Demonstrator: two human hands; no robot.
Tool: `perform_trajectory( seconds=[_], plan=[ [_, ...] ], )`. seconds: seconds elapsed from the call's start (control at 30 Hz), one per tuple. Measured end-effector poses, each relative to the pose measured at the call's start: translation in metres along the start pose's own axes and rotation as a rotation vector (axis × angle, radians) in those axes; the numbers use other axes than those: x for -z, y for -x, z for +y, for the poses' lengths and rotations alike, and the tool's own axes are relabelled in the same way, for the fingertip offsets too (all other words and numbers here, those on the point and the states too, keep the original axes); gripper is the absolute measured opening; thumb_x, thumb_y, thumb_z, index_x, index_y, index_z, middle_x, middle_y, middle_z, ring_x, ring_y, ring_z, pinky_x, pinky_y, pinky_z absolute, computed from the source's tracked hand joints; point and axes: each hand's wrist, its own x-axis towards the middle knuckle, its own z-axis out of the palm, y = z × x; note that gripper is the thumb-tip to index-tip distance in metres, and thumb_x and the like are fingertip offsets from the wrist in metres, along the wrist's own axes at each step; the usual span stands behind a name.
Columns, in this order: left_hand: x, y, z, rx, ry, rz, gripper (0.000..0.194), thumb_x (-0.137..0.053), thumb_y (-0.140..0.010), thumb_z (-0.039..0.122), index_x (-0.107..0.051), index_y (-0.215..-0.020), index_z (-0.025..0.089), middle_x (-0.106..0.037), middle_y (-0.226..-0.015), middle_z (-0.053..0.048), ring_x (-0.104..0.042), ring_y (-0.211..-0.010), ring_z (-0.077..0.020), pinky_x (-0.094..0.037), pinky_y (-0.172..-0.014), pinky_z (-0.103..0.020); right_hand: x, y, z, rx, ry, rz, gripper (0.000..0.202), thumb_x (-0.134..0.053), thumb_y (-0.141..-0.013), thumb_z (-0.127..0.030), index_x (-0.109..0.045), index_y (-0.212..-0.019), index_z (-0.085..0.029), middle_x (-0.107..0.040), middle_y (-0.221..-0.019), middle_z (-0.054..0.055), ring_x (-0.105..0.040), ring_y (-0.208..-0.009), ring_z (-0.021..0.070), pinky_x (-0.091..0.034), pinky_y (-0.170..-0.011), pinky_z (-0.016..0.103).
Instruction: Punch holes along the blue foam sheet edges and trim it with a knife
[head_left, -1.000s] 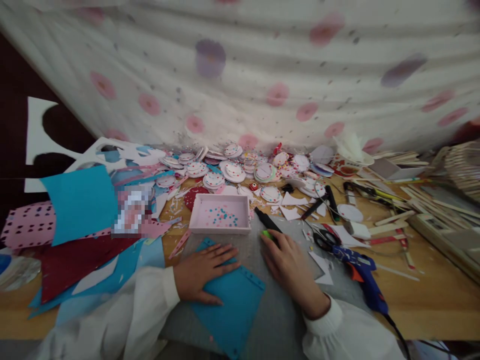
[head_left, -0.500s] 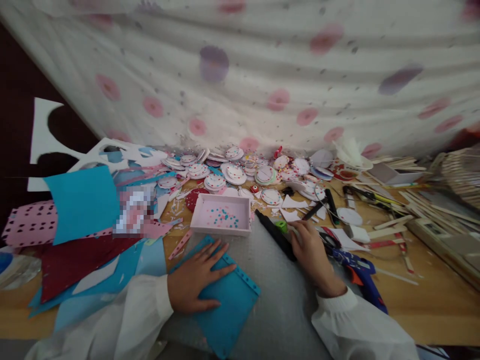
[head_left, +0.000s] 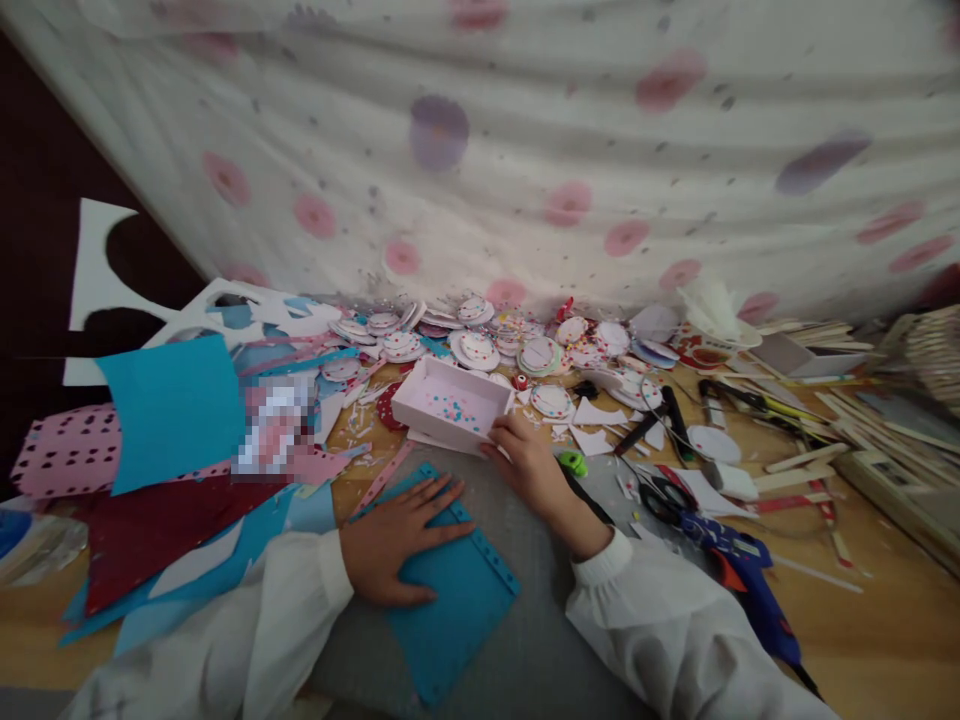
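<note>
My left hand [head_left: 401, 540] lies flat with spread fingers on a blue sheet [head_left: 450, 625], which has a folded strip with small dark dots along its upper right edge. My right hand [head_left: 529, 470] grips the near right corner of a shallow pale pink box [head_left: 442, 435], thumb and fingers closed on its wall. The box is tilted, and small blue and pink dots lie on its floor. Both rest over a grey mat [head_left: 517, 600]. Just right of my right hand sits a small green tool [head_left: 572, 462], with a black object partly hidden under my wrist.
Decorated paper discs [head_left: 476, 350] pile up along the curtain [head_left: 525, 150]. Blue, red and pink sheets [head_left: 172, 410] lie on the left. Scissors [head_left: 664, 495], a blue glue gun [head_left: 750, 580], cutters and wooden strips [head_left: 870, 430] cover the right side.
My right hand has moved left from the black object and green tool to the box's corner. The box has tilted, its right side raised. My left hand stays on the blue sheet.
</note>
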Motion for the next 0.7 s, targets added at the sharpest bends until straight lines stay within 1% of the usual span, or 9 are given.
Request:
perform_trajectory(
  seconds=[0.1,0.17,0.23,0.3,0.33,0.4,0.5,0.6,0.7],
  plan=[
    [0.008,-0.002,-0.007,-0.007,-0.02,0.005,0.082,-0.065,-0.077,0.045,-0.028,-0.149,0.03,-0.006,-0.159,-0.008,-0.012,-0.144,-0.036,-0.017,-0.114,-0.057,0.004,-0.005,-0.001,-0.001,-0.003,-0.01,0.012,-0.051,-0.093,-0.017,-0.061,-0.1,-0.016,-0.058,-0.106,0.012,-0.058,-0.098,0.0221,-0.051,-0.083,0.035],
    [0.012,-0.002,-0.005,0.014,-0.05,0.008,0.08,-0.064,-0.076,0.038,-0.03,-0.148,0.03,-0.007,-0.16,-0.008,-0.013,-0.144,-0.0351,-0.017,-0.114,-0.056,0.016,0.005,-0.006,-0.007,0.0,-0.014,0.023,-0.05,-0.093,-0.017,-0.055,-0.115,-0.014,-0.054,-0.119,0.016,-0.055,-0.107,0.0239,-0.049,-0.088,0.038],
    [0.012,-0.001,0.005,0.113,-0.103,0.035,0.078,-0.061,-0.077,0.027,-0.03,-0.148,0.028,-0.008,-0.159,-0.01,-0.015,-0.144,-0.0348,-0.02,-0.113,-0.056,0.031,0.029,-0.012,-0.076,0.036,-0.005,0.03,-0.046,-0.094,-0.016,-0.049,-0.123,-0.013,-0.051,-0.121,0.017,-0.053,-0.11,0.0255,-0.049,-0.089,0.04],
    [0.007,-0.001,0.019,0.275,-0.154,0.091,0.073,-0.057,-0.081,0.019,-0.029,-0.148,0.024,-0.01,-0.159,-0.013,-0.017,-0.143,-0.0353,-0.027,-0.111,-0.055,0.044,0.059,-0.014,-0.187,0.13,0.02,0.022,-0.045,-0.094,-0.02,-0.053,-0.114,-0.014,-0.056,-0.109,0.015,-0.056,-0.099,0.0257,-0.05,-0.084,0.041],
    [0.002,-0.002,0.026,0.355,-0.168,0.128,0.071,-0.055,-0.083,0.019,-0.028,-0.149,0.022,-0.011,-0.159,-0.015,-0.018,-0.143,-0.0359,-0.03,-0.109,-0.054,0.049,0.075,-0.014,-0.238,0.191,0.027,0.017,-0.046,-0.094,-0.023,-0.055,-0.107,-0.014,-0.057,-0.101,0.013,-0.057,-0.092,0.0262,-0.05,-0.08,0.042],
    [-0.011,-0.009,0.037,0.466,-0.175,0.203,0.068,-0.054,-0.089,0.031,-0.026,-0.149,0.017,-0.011,-0.158,-0.02,-0.018,-0.143,-0.0376,-0.033,-0.107,-0.054,0.054,0.102,-0.012,-0.308,0.292,0.007,0.019,-0.047,-0.094,-0.03,-0.055,-0.103,-0.015,-0.058,-0.097,0.013,-0.056,-0.089,0.0283,-0.05,-0.078,0.045],
    [-0.031,-0.027,0.042,0.546,-0.174,0.292,0.079,-0.048,-0.09,0.055,-0.023,-0.148,0.008,-0.009,-0.156,-0.026,-0.012,-0.143,-0.0401,-0.029,-0.108,-0.056,0.049,0.126,-0.005,-0.36,0.399,-0.003,0.031,-0.047,-0.094,-0.038,-0.053,-0.112,-0.013,-0.058,-0.097,0.015,-0.055,-0.089,0.0311,-0.049,-0.075,0.047],
    [-0.046,-0.041,0.036,0.574,-0.197,0.334,0.093,-0.047,-0.084,0.068,-0.023,-0.147,0.005,-0.009,-0.155,-0.029,-0.007,-0.143,-0.0431,-0.018,-0.109,-0.062,0.039,0.13,0.004,-0.347,0.423,0.012,0.028,-0.044,-0.095,-0.034,-0.052,-0.113,-0.013,-0.057,-0.095,0.015,-0.056,-0.088,0.0307,-0.05,-0.074,0.046],
    [-0.05,-0.043,0.029,0.557,-0.224,0.327,0.096,-0.048,-0.081,0.07,-0.023,-0.148,0.005,-0.007,-0.155,-0.028,-0.005,-0.143,-0.0426,-0.012,-0.111,-0.062,0.035,0.128,0.008,-0.34,0.405,0.044,0.021,-0.042,-0.094,-0.027,-0.052,-0.106,-0.013,-0.057,-0.091,0.015,-0.056,-0.087,0.0307,-0.05,-0.074,0.048]
  ],
)
